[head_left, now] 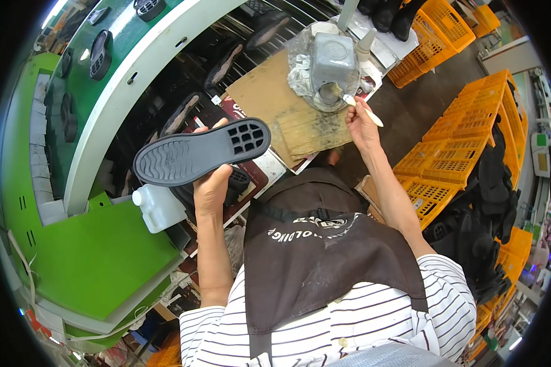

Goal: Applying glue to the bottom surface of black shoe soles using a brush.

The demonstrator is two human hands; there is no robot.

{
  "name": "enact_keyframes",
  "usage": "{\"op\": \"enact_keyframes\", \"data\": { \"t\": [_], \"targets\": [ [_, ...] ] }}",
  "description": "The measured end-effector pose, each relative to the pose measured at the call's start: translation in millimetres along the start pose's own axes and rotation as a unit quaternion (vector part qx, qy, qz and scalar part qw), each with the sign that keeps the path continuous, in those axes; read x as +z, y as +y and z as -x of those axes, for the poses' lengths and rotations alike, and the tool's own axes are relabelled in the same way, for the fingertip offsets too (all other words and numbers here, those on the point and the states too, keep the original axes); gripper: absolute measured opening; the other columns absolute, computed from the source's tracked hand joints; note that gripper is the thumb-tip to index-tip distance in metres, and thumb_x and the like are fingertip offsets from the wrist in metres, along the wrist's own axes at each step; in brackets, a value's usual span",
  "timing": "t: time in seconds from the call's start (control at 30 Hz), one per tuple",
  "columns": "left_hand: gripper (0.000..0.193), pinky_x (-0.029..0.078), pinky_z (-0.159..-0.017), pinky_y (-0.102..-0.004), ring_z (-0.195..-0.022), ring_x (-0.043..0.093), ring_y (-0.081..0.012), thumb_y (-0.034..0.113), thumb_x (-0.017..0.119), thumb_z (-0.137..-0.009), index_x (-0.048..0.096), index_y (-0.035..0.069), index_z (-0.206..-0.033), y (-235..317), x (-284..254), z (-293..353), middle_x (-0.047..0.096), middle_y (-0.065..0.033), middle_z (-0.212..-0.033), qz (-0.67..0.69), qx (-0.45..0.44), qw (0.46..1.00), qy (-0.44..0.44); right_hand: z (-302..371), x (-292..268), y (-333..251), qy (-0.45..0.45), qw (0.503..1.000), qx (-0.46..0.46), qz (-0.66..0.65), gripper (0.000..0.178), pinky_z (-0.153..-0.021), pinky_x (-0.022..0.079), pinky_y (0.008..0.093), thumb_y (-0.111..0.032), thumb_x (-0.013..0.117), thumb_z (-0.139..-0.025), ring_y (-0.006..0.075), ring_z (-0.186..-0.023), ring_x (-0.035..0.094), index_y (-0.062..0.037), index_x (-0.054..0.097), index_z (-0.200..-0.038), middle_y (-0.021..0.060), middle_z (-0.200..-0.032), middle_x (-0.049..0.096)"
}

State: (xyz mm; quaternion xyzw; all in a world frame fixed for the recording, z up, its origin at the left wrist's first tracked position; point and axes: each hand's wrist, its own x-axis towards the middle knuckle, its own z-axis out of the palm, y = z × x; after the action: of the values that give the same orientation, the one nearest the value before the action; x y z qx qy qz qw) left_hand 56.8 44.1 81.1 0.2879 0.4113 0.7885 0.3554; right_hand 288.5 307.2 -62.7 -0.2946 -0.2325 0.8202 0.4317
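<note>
My left hand grips a dark grey shoe sole from below, fingers round its far edge and thumb at the near edge. The sole's wavy-patterned part points left, and its square-celled part is at the right. In my right hand is a brush with a white handle, pinched between the fingers. Its bristle end reaches into the opening of a translucent plastic container, which stands on crumpled clear plastic. Under the container lies a stained brown board.
Soles ride on a green conveyor behind a pale curved frame. Dark shoe parts rest on a rack beyond the board. A white jug stands at left. Yellow crates with black shoe parts line the right.
</note>
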Motion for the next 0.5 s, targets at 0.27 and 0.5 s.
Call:
{"op": "enact_keyframes", "data": {
  "t": [0.27, 0.5],
  "targets": [
    [0.068, 0.036, -0.107, -0.0427, -0.128, 0.043, -0.0262, -0.005, 0.066, -0.078, 0.035, 0.009, -0.137, -19.7, 6.2, -2.8, 0.037, -0.0184, -0.143, -0.05, -0.012, 0.999, 0.01, -7.4, -7.7, 6.2, 0.044, 0.985, 0.07, -0.15, 0.024, -0.059, 0.044, 0.0237, -0.027, 0.066, -0.089, 0.0097, -0.066, 0.051, -0.0086, 0.059, -0.103, -0.0007, -0.075, 0.056],
    [0.067, 0.041, -0.098, -0.0365, -0.128, 0.042, -0.0248, 0.0, 0.066, -0.08, 0.034, 0.013, -0.138, -24.0, 15.0, -5.7, 0.037, -0.0155, -0.144, -0.008, -0.005, 0.999, 0.037, -9.5, -4.3, 2.7, 0.016, 0.984, 0.085, -0.158, 0.019, -0.06, 0.043, 0.0247, -0.021, 0.063, -0.091, 0.0108, -0.065, 0.047, -0.0078, 0.057, -0.104, 0.0014, -0.077, 0.054]
  ]
}}
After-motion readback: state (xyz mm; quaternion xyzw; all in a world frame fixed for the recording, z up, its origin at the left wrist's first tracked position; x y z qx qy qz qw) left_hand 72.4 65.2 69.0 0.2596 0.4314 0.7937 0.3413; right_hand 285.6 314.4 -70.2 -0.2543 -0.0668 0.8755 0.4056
